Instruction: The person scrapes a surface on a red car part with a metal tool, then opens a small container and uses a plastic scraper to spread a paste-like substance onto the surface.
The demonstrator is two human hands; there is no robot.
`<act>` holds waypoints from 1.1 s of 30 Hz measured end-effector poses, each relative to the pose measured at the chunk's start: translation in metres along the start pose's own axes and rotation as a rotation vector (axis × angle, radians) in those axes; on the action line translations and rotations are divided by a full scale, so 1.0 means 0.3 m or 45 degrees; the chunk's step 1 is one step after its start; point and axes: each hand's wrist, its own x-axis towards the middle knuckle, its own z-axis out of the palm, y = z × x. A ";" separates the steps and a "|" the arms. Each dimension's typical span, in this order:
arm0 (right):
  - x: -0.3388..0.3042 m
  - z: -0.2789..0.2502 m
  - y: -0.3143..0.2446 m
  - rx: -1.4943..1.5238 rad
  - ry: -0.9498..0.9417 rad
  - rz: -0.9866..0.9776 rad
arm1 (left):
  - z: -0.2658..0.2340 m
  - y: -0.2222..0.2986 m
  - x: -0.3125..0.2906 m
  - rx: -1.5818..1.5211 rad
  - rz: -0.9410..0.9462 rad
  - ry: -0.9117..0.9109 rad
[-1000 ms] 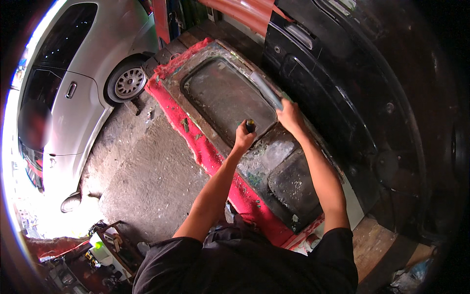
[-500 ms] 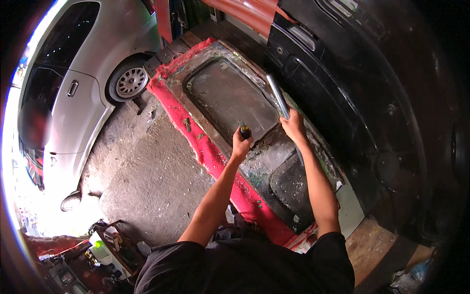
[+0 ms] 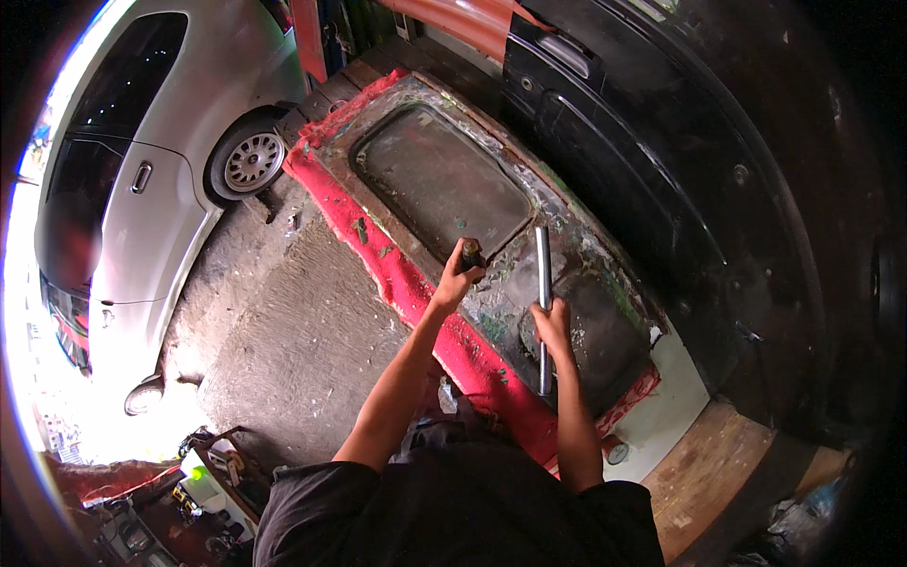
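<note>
Bar [image 3: 543, 269] partly behind right grip [image 3: 553, 324]

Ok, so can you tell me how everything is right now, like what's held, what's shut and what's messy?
Left hand: closed around a handle
Dark handle: held, end up
Right hand: closed around a tube
Metal tube: held, above the panel
Old panel: lying down, scuffed, patchy
Red cloth: under the panel, ragged edge
Car door: shut
Floor: dirty, dotted with bits
</note>
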 end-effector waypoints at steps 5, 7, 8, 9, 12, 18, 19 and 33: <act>-0.171 -0.033 0.005 0.246 -0.027 0.265 | -0.010 -0.052 -0.033 0.091 0.203 0.169; -0.218 -0.053 0.051 0.251 -0.005 0.258 | 0.016 -0.027 -0.030 0.306 0.445 0.431; -0.235 -0.059 0.073 0.253 0.005 0.255 | 0.020 -0.010 -0.029 0.406 0.498 0.411; -0.256 -0.065 0.072 0.299 0.007 0.286 | 0.026 0.002 -0.040 0.507 0.550 0.397; -0.315 -0.085 0.086 0.385 0.030 0.347 | 0.078 -0.006 -0.083 0.345 0.592 0.143; -0.400 -0.102 0.132 0.519 0.090 0.393 | 0.099 -0.093 -0.172 -0.123 0.375 0.286; -0.414 -0.103 0.137 0.523 0.105 0.407 | 0.085 -0.098 -0.172 -0.186 0.456 0.423; -0.491 -0.091 0.182 0.618 0.119 0.454 | 0.099 -0.107 -0.263 0.640 0.564 0.317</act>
